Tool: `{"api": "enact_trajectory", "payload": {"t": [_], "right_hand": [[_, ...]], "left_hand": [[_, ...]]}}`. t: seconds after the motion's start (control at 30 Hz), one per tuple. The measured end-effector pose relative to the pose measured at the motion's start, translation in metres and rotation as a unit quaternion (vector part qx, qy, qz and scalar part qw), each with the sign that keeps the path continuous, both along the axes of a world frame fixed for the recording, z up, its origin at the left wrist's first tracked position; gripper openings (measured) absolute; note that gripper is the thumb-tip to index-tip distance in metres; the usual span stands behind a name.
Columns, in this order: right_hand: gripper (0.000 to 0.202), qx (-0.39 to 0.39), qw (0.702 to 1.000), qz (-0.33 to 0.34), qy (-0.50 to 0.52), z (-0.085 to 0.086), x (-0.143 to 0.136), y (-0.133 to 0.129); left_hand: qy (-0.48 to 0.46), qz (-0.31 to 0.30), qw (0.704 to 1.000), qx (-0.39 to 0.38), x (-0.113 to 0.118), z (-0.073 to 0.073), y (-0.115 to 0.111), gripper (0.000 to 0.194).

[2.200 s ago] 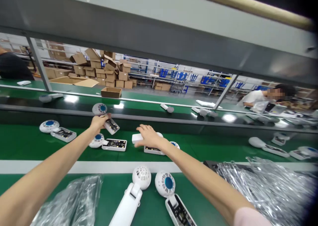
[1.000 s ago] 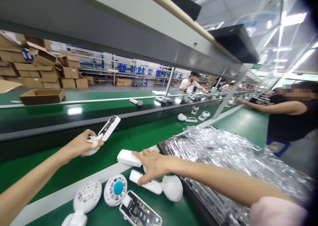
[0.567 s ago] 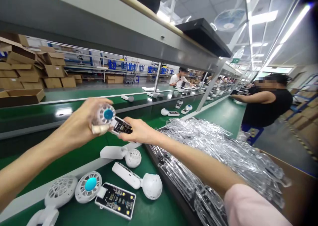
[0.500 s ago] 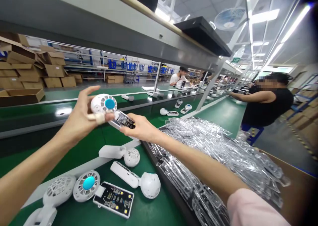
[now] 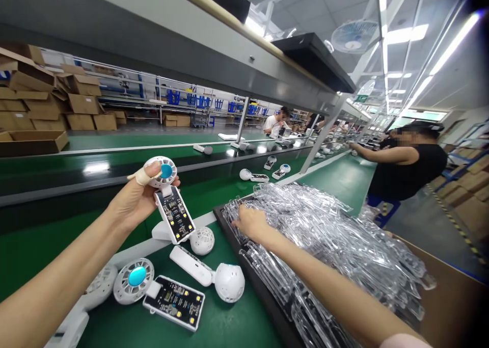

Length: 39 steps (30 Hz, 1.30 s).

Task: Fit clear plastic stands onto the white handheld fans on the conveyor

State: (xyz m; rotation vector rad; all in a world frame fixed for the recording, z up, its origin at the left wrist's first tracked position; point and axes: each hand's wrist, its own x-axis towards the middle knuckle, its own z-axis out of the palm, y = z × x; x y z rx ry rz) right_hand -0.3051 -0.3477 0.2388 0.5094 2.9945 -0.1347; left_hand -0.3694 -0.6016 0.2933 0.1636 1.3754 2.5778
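An open fan (image 5: 173, 210) in the left hand (image 5: 139, 192), the right hand (image 5: 250, 223) over the black tray (image 5: 259, 291)

Well left of the tray and beyond it, cardboard boxes (image 5: 82, 103) stand stacked. Nearer, on the green counter (image 5: 225, 332) to the tray's left, a grille-faced fan (image 5: 105, 282) lies partly hidden by the left forearm. Next towards the tray, a blue-hubbed fan (image 5: 173, 302) lies with its circuit board facing up. Left of the tray and raised above the counter, the left hand grasps the open fan by its round head, thumb beside the blue hub; its bare board hangs in front of a white fan (image 5: 202, 241) lying below. Just beside the tray's left rim lies another fan (image 5: 229, 283). The right hand is at that rim, fingers bent down among clear plastic pieces (image 5: 324, 236); whether they grip one cannot be told. Beyond the tray lie three fans (image 5: 281, 172). To its right and farther back, a person (image 5: 414, 177) in black extends an arm.
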Motion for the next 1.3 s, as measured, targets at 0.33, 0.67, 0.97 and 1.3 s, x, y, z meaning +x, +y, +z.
{"api": "enact_trajectory", "payload": {"t": [0.33, 0.67, 0.97, 1.3], "right_hand": [[0.016, -0.088, 0.991, 0.003, 0.105, 0.018, 0.016, 0.043], [0.053, -0.189, 0.949, 0.171, 0.182, 0.050, 0.020, -0.103], [0.056, -0.166, 0.937, 0.219, 0.218, 0.013, 0.003, -0.158], [0.060, -0.258, 0.901, 0.262, 0.231, 0.023, -0.004, -0.137]], "left_hand": [[-0.031, 0.006, 0.999, 0.035, 0.006, -0.007, -0.013, 0.033], [-0.038, 0.044, 0.995, 0.081, 0.015, -0.012, 0.005, 0.034], [-0.002, 0.092, 0.993, 0.068, 0.018, -0.012, -0.018, 0.041], [0.013, -0.006, 0.996, -0.084, 0.014, -0.023, -0.023, 0.044]]}}
